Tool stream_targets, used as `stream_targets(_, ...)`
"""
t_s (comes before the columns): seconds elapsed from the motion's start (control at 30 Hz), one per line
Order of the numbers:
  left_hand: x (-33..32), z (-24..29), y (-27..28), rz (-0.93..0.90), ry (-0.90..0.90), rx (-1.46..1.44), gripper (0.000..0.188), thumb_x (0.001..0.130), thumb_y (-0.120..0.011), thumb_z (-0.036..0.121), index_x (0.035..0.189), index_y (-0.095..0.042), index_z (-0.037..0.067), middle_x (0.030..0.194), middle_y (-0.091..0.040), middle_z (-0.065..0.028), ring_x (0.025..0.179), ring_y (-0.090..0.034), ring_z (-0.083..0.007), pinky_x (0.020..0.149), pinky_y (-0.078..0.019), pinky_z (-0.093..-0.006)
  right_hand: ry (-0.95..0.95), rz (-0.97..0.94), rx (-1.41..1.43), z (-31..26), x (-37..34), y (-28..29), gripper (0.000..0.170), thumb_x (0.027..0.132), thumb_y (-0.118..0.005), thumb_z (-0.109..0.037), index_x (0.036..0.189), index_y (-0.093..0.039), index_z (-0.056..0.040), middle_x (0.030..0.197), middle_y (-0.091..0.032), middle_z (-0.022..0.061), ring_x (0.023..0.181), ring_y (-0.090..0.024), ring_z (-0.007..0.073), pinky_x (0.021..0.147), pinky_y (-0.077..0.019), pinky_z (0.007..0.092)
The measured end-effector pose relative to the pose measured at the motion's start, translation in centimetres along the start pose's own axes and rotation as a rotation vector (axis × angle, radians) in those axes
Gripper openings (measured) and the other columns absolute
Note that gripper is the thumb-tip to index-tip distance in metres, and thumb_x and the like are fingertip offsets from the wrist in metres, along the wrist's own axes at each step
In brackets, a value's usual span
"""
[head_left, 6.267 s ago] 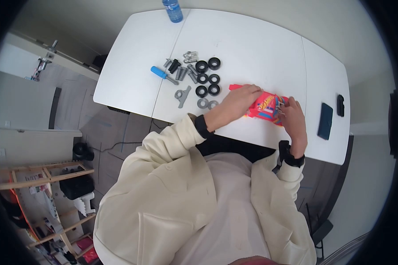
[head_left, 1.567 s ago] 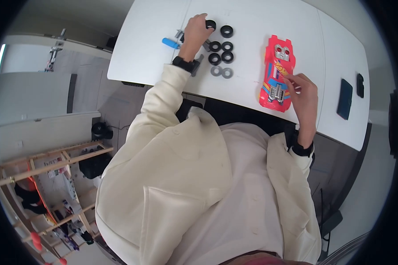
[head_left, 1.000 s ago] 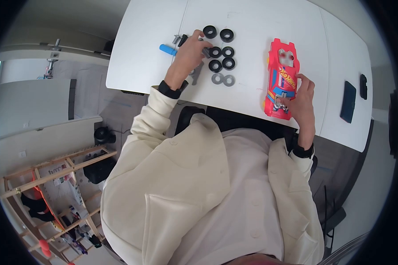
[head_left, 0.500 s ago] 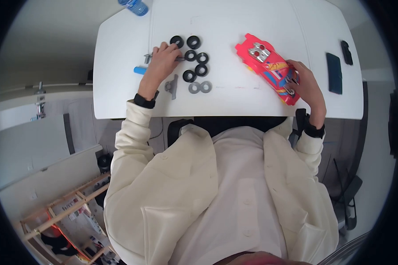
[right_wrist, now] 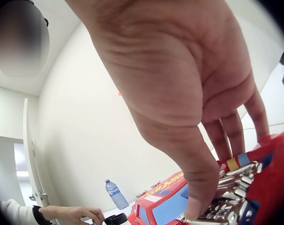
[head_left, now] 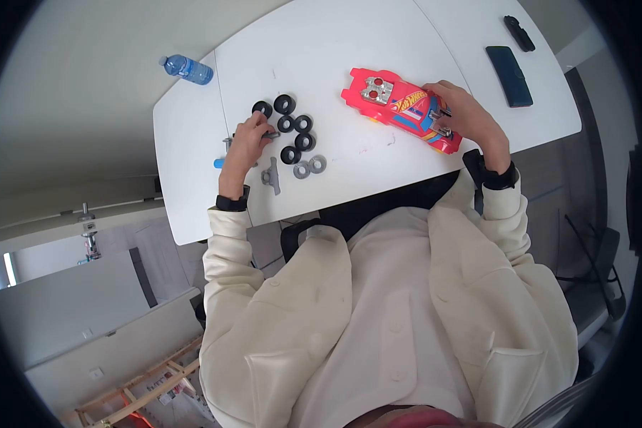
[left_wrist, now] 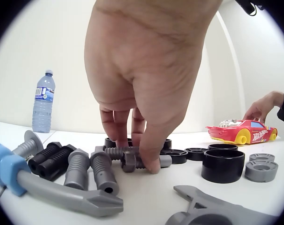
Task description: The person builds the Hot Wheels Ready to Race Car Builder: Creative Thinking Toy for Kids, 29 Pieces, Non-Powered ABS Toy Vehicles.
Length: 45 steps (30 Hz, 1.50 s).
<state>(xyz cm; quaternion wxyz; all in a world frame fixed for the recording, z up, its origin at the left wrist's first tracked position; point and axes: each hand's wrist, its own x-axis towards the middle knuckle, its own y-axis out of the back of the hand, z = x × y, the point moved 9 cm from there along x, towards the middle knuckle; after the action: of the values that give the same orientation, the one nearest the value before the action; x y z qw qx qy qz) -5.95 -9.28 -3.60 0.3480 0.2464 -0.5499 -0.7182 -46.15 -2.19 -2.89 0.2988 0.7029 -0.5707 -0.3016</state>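
My left hand [head_left: 247, 148] is over the small parts on the white table. In the left wrist view its thumb and fingers pinch a grey plastic bolt [left_wrist: 164, 161] lying among the others. Near it lie black bolts [left_wrist: 55, 161], a toy screwdriver [left_wrist: 69, 193] with a blue handle, and a flat grey tool [head_left: 274, 177]. Black tyres [left_wrist: 222, 165] and grey rings [left_wrist: 260, 173] are to its right. My right hand [head_left: 471, 120] grips the rear of a red toy car [head_left: 403, 107], thumb at its silver engine and fingers across the far side.
A water bottle [head_left: 187, 69] stands at the back left of the white table [head_left: 342, 36]. A dark phone case [head_left: 510, 76] and a small black object [head_left: 519, 33] lie at the right. The table's front edge runs close to the body.
My left hand left the car and went over to the parts, shifting from near the tyres to the grey bolts. The car was turned upright, then angled, with my right hand on it.
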Motion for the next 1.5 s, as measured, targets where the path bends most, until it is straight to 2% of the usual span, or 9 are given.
stream_targets(0.3,0.3,1.4,1.7,0.127,-0.112,-0.066,0.029,0.07,-0.067,-0.017,0.096,-0.064,-0.003,0.096,-0.063,-0.015,0.087,-0.062,-0.0367,0.074,-0.0522,-0.0429,0.038,-0.053,-0.029,-0.3,0.1,0.3,0.066,0.07,-0.078,0.008,0.132,-0.058,-0.0019,0.126,-0.061,0.013,0.117,-0.06,0.0316,0.099,-0.0507,0.0376)
stream_targets(0.47,0.8,8.9,7.4,0.463,0.015,-0.291,0.022,0.082,-0.073,-0.007,0.101,-0.064,0.0,0.091,-0.064,-0.0103,0.082,-0.063,-0.022,0.072,-0.0501,-0.0321,0.097,-0.021,-0.033,-1.4,-0.3,0.8,0.065,0.07,-0.077,0.009,0.131,-0.06,-0.0013,0.133,-0.058,0.0134,0.12,-0.059,0.0319,0.101,-0.051,0.038)
stream_targets(0.67,4.8,17.9,-0.6,0.097,0.321,-1.126,0.02,0.091,-0.073,0.006,0.111,-0.069,0.002,0.092,-0.062,0.0003,0.084,-0.058,-0.0074,0.074,-0.0482,-0.0235,0.603,0.094,0.168,-14.8,-3.6,0.0,0.072,0.074,-0.079,0.0,0.14,-0.052,-0.0071,0.132,-0.055,0.0159,0.112,-0.061,0.035,0.091,-0.0537,0.0422)
stream_targets(0.73,6.0,18.8,-3.5,0.002,0.419,-1.318,0.024,0.093,-0.071,0.008,0.115,-0.067,0.001,0.097,-0.064,-0.0015,0.088,-0.059,-0.0096,0.078,-0.0493,-0.0263,0.486,0.233,0.006,-15.4,-4.1,-1.2,0.07,0.076,-0.077,0.0,0.14,-0.049,-0.0021,0.131,-0.055,0.0182,0.11,-0.061,0.0347,0.089,-0.0543,0.0423)
stream_targets(0.9,6.6,20.9,-4.7,-0.151,0.336,-1.219,0.03,0.095,-0.069,0.009,0.123,-0.063,-0.001,0.108,-0.066,-0.0046,0.1,-0.06,-0.0121,0.089,-0.0493,-0.0281,0.344,0.244,-0.174,-10.4,-3.7,-3.4,0.049,0.09,-0.055,-0.002,0.138,-0.051,0.0023,0.119,-0.063,0.0207,0.103,-0.066,0.036,0.083,-0.0562,0.0419)
stream_targets(1.07,6.6,21.4,-4.2,-0.162,0.287,-1.392,0.032,0.099,-0.062,0.002,0.13,-0.06,-0.001,0.113,-0.067,-0.0069,0.107,-0.061,-0.0135,0.098,-0.0468,-0.0299,0.319,0.236,-0.008,-9.5,-3.5,-2.1,0.048,0.086,-0.06,0.007,0.133,-0.054,0.0019,0.11,-0.065,0.0236,0.095,-0.066,0.0398,0.079,-0.0546,0.0437)
stream_targets(1.17,8.4,19.3,-2.3,0.034,0.249,-1.218,0.032,0.095,-0.063,-0.005,0.127,-0.061,-0.003,0.112,-0.069,-0.0105,0.098,-0.066,-0.0136,0.091,-0.0542,-0.0288,0.067,0.253,0.133,-7.4,-2.7,0.4,0.022,0.09,-0.061,0.002,0.111,-0.053,0.0044,0.107,-0.064,0.0229,0.098,-0.063,0.0404,0.08,-0.0526,0.0446)
stream_targets(1.3,10.9,16.5,0.7,0.389,0.272,-0.87,0.021,0.088,-0.073,-0.003,0.108,-0.068,-0.006,0.098,-0.075,-0.0138,0.091,-0.074,-0.0164,0.077,-0.061,-0.0259,0.1,0.483,0.039,-4.9,-1.8,1.1,0.035,0.09,-0.07,-0.007,0.116,-0.048,0.0027,0.13,-0.055,0.0243,0.121,-0.053,0.0413,0.096,-0.0473,0.0448)
stream_targets(1.5,13.0,16.9,0.1,0.466,0.166,-0.692,0.019,0.087,-0.076,-0.001,0.104,-0.068,-0.005,0.097,-0.075,-0.0137,0.088,-0.075,-0.0196,0.076,-0.061,-0.0259,0.148,0.365,0.039,-2.6,-0.4,-2.4,0.059,0.082,-0.081,-0.018,0.123,-0.043,0.0001,0.138,-0.052,0.0203,0.125,-0.051,0.0408,0.111,-0.0383,0.049)
